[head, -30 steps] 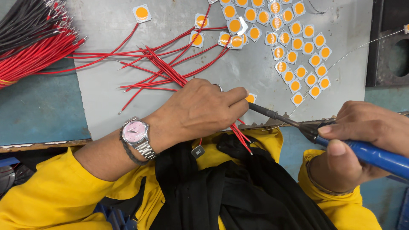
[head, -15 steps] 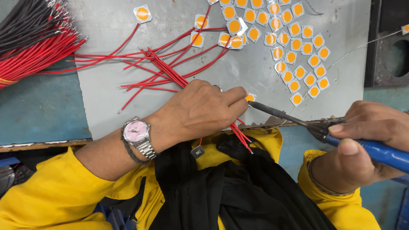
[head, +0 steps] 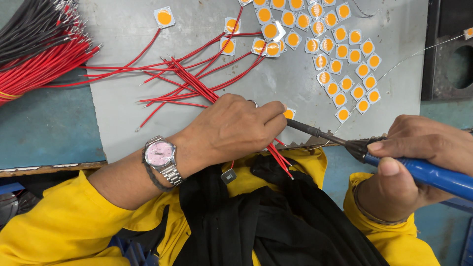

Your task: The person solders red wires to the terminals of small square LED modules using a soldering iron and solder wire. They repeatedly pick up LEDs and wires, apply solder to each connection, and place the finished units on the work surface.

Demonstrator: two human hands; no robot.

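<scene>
My left hand, with a pink-faced watch on its wrist, rests at the near edge of a grey sheet. Its fingers grip a bunch of short red wires and pin a small square chip with an orange centre under the fingertips. My right hand is closed around the blue handle of a soldering iron. The iron's dark tip touches the pinned chip. A thin solder wire runs from the far right toward the tip.
Several more orange-centred square chips lie in rows at the far right of the sheet, some with red wires attached. A thick bundle of red and black wires lies at the far left. A dark box stands at the right edge.
The soldering iron's tip has stayed at the pinned chip. My right hand has shifted slightly right and down on the handle. The left hand has not moved.
</scene>
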